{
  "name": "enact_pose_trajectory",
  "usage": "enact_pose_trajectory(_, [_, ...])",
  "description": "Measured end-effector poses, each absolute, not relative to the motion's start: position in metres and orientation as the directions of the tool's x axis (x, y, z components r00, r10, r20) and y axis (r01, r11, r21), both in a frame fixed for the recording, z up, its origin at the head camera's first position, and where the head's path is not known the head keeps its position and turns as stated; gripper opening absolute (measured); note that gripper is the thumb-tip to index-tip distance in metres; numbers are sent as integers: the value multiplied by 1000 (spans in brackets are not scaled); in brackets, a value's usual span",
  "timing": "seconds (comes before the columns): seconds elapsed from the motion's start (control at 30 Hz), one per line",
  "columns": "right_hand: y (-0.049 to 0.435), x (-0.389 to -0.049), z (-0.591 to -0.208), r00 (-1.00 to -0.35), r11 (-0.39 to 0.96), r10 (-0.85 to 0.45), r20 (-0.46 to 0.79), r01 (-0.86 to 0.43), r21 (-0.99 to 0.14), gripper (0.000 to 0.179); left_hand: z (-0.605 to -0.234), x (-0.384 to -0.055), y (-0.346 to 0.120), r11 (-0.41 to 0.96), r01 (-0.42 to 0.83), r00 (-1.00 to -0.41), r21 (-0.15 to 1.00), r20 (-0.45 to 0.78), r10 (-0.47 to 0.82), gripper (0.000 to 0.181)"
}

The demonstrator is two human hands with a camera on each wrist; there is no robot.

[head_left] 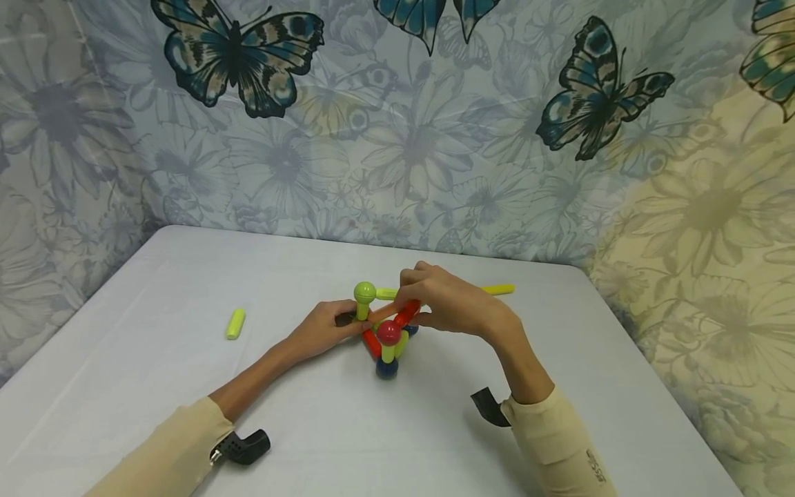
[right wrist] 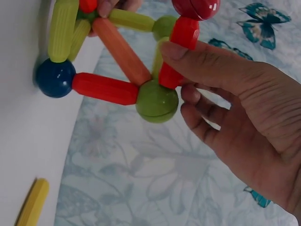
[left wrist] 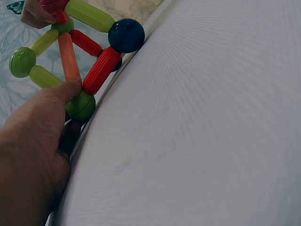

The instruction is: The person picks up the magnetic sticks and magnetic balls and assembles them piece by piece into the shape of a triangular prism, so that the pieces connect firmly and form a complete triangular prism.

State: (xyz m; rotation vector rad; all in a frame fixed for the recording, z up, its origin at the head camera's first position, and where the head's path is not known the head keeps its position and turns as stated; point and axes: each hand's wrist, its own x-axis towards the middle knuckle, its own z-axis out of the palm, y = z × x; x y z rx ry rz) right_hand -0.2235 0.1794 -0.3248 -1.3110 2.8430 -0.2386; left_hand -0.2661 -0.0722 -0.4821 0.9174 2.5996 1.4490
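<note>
A model of coloured balls and sticks stands mid-table between both hands, with a dark blue ball (head_left: 387,367) at its near foot. My left hand (head_left: 323,324) holds its left side, the thumb over one end of an orange stick (left wrist: 69,56) beside a green ball (left wrist: 81,107). My right hand (head_left: 453,300) pinches a red stick (right wrist: 186,32) between thumb and fingers. That stick runs between a dark red ball (right wrist: 197,5) and another green ball (right wrist: 157,101). A light green ball (head_left: 364,292) tops the left side of the model.
A short light green stick (head_left: 235,324) lies alone on the white table (head_left: 298,428), left of the model. Behind my right hand lies a yellow stick (head_left: 499,289). A butterfly-patterned wall covering (head_left: 410,152) rises along the table's far edge.
</note>
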Motion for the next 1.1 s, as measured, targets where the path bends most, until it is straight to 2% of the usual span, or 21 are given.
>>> enact_pose_trajectory(0.13, [179,-224,-325,-652,644,-757,45,-756,-120,27,-480,-265,-72,394,486,-823,780,257,506,20])
enact_pose_trajectory(0.4, [185,-229,-326,-673,657,-737,63,-735,-168,26,-478,-265,-71,409,475,-829,779,241,504,17])
enact_pose_trajectory(0.47, [189,-231,-326,-675,654,-733,89,-734,-185,30,-478,-266,-71,412,479,-828,775,244,504,17])
enact_pose_trajectory(0.57, [196,-238,-327,-717,676,-692,83,-684,-274,44,-478,-266,-72,419,478,-831,772,242,501,18])
enact_pose_trajectory(0.63, [201,-246,-333,-756,698,-654,35,-620,-358,52,-477,-266,-73,427,475,-834,770,239,497,19])
enact_pose_trajectory(0.7, [205,-257,-342,-789,729,-611,-68,-527,-437,54,-477,-266,-74,429,471,-836,771,236,495,21])
enact_pose_trajectory(0.87, [214,-280,-375,-747,753,-600,-286,-408,-517,38,-478,-266,-73,418,459,-833,784,216,510,26])
enact_pose_trajectory(0.97, [216,-284,-387,-718,739,-620,-317,-399,-542,35,-478,-266,-72,410,440,-831,799,189,523,26])
enact_pose_trajectory(1.1, [215,-283,-392,-724,735,-620,-302,-401,-547,35,-473,-268,-73,398,429,-812,811,153,563,35])
